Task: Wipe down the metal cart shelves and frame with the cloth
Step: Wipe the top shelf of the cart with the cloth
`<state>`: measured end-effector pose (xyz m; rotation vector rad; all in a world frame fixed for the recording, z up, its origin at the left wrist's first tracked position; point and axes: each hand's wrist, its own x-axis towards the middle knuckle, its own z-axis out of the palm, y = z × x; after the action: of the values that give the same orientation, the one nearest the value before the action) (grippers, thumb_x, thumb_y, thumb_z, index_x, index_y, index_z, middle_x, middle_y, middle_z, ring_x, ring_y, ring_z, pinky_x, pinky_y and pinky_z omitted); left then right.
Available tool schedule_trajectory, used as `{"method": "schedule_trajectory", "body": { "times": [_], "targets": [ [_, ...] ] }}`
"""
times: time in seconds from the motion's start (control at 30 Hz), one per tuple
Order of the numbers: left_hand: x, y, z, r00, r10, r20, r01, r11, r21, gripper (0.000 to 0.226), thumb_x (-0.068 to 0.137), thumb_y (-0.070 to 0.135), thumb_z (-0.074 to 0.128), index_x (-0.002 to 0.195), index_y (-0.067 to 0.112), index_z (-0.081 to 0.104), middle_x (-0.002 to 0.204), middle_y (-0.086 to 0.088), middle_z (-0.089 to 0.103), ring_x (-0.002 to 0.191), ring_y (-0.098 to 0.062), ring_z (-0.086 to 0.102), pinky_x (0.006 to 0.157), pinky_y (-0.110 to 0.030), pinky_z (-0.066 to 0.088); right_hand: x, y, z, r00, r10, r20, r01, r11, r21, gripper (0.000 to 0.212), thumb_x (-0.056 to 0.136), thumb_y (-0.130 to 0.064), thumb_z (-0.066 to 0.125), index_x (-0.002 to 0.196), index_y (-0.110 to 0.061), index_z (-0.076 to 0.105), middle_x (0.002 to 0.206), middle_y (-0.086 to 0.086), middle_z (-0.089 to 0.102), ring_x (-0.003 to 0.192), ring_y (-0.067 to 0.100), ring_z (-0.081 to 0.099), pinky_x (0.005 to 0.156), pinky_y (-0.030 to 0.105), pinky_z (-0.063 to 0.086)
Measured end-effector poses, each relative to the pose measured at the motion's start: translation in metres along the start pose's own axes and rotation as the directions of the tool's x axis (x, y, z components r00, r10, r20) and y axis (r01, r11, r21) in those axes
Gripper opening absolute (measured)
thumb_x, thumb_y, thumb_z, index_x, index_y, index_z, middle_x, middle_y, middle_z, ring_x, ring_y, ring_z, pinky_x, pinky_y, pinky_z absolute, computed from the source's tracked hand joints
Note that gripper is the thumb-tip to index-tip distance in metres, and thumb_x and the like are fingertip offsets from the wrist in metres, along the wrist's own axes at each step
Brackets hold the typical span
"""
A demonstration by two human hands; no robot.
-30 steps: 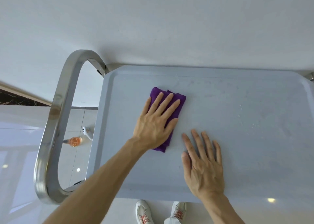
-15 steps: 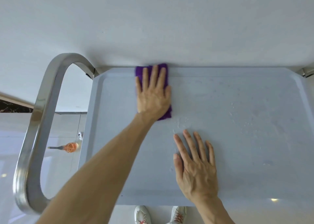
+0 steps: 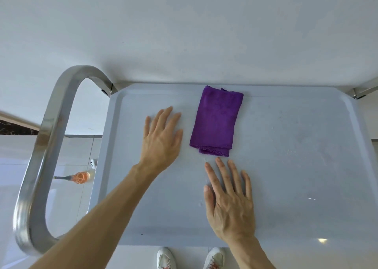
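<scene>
Cloth (image 3: 216, 121) lies folded on the cart shelf (image 3: 296, 146), both hands flat and empty: left hand (image 3: 161, 140) beside it, right hand (image 3: 229, 201) below.

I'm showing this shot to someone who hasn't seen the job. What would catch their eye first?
The purple cloth, folded and lying alone at the far edge of the pale cart shelf, stands out most. Next come the two bare hands, both open with nothing held: the left hand just left of the cloth, the right hand flat on the shelf just short of it. The shiny curved handle frames the left side.
</scene>
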<state>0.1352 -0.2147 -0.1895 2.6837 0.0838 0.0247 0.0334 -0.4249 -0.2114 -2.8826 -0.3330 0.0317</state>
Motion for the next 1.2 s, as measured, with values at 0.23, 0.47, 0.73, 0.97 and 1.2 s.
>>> {"method": "schedule_trajectory", "body": {
  "times": [0.23, 0.47, 0.73, 0.97, 1.2],
  "targets": [
    [-0.019, -0.002, 0.017, 0.999, -0.032, -0.02, 0.036, 0.98, 0.196, 0.052, 0.104, 0.038, 0.03, 0.153, 0.025, 0.033, 0.162, 0.001, 0.027, 0.152, -0.021, 0.016, 0.123, -0.051, 0.008, 0.0, 0.001, -0.001, 1.0, -0.015, -0.01, 0.014, 1.0, -0.016, 0.051, 0.101, -0.043, 0.036, 0.152, -0.034, 0.039, 0.162, -0.004, 0.032, 0.152, 0.021, 0.024, 0.12, 0.052, 0.024],
    [-0.016, -0.004, 0.021, 0.999, -0.026, -0.041, 0.035, 0.972, 0.231, 0.052, 0.102, 0.039, 0.03, 0.153, 0.026, 0.034, 0.162, 0.001, 0.029, 0.152, -0.02, 0.017, 0.123, -0.051, 0.01, 0.001, 0.0, -0.001, 0.999, -0.012, -0.047, 0.012, 1.0, 0.007, 0.05, 0.101, -0.043, 0.039, 0.15, -0.032, 0.043, 0.162, -0.005, 0.032, 0.152, 0.021, 0.024, 0.118, 0.053, 0.027],
    [-0.016, -0.006, 0.019, 0.998, -0.05, -0.03, 0.055, 0.973, 0.223, 0.053, 0.101, 0.04, 0.029, 0.152, 0.028, 0.034, 0.162, 0.002, 0.028, 0.152, -0.019, 0.016, 0.124, -0.049, 0.007, 0.034, 0.003, -0.026, 0.965, 0.0, -0.261, 0.071, 0.962, 0.263, 0.03, 0.095, -0.028, 0.059, 0.119, -0.014, 0.069, 0.13, 0.0, 0.064, 0.119, 0.029, 0.061, 0.098, 0.049, 0.045],
    [-0.016, -0.007, 0.018, 0.998, -0.04, -0.043, 0.048, 0.974, 0.222, 0.053, 0.101, 0.04, 0.031, 0.152, 0.027, 0.035, 0.161, 0.003, 0.03, 0.152, -0.019, 0.018, 0.124, -0.049, 0.008, 0.167, -0.025, -0.036, 0.984, 0.161, -0.071, -0.137, 0.952, 0.273, 0.057, 0.102, -0.036, 0.05, 0.148, -0.005, 0.042, 0.155, 0.014, 0.04, 0.143, 0.032, 0.037, 0.118, 0.045, 0.029],
    [-0.014, -0.008, 0.016, 0.998, -0.051, -0.023, 0.055, 0.974, 0.221, 0.055, 0.1, 0.041, 0.031, 0.153, 0.027, 0.034, 0.162, 0.003, 0.028, 0.152, -0.017, 0.015, 0.124, -0.048, 0.006, 0.176, -0.001, -0.018, 0.988, 0.047, -0.148, -0.048, 0.999, -0.003, 0.059, 0.098, -0.043, 0.049, 0.148, -0.011, 0.045, 0.156, 0.007, 0.042, 0.145, 0.027, 0.037, 0.117, 0.055, 0.027]
  ]
}}
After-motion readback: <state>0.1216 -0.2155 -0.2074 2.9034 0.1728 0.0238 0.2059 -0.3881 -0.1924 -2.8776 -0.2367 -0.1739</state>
